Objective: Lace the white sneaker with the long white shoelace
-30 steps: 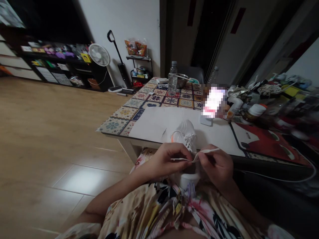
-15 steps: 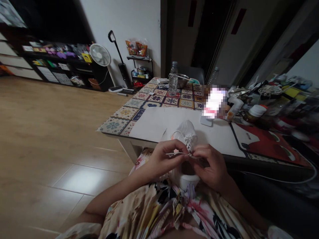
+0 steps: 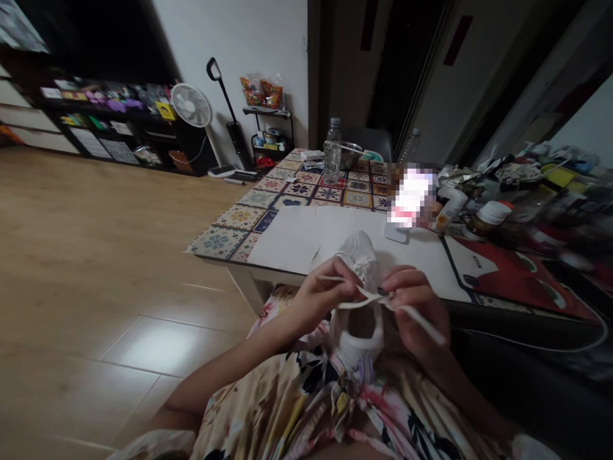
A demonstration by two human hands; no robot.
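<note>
A white lace-up shoe [image 3: 360, 348] rests against my lap, its toe toward the table and its opening facing me. Above the opening, a white shoelace [image 3: 368, 298] stretches between my two hands, its strands crossing. My left hand [image 3: 330, 287] pinches one part of the lace between thumb and fingers, on the shoe's left side. On the other side my right hand [image 3: 414, 303] grips the lace too, and a loose end hangs over its palm. Part of the shoe's laced front is covered by my fingers.
The patterned table [image 3: 230, 239] bears a white sheet [image 3: 297, 233], a plastic bottle [image 3: 332, 153], a metal bowl [image 3: 352, 155] and a blurred, lit phone screen [image 3: 412, 195]. Clutter piles up at the right beside a red mat [image 3: 522, 275]. A fan [image 3: 191, 105] stands far left.
My hands have risen slightly and drawn apart, the right one moving rightward. The lace now stretches between them over the shoe opening, and more of the opening shows.
</note>
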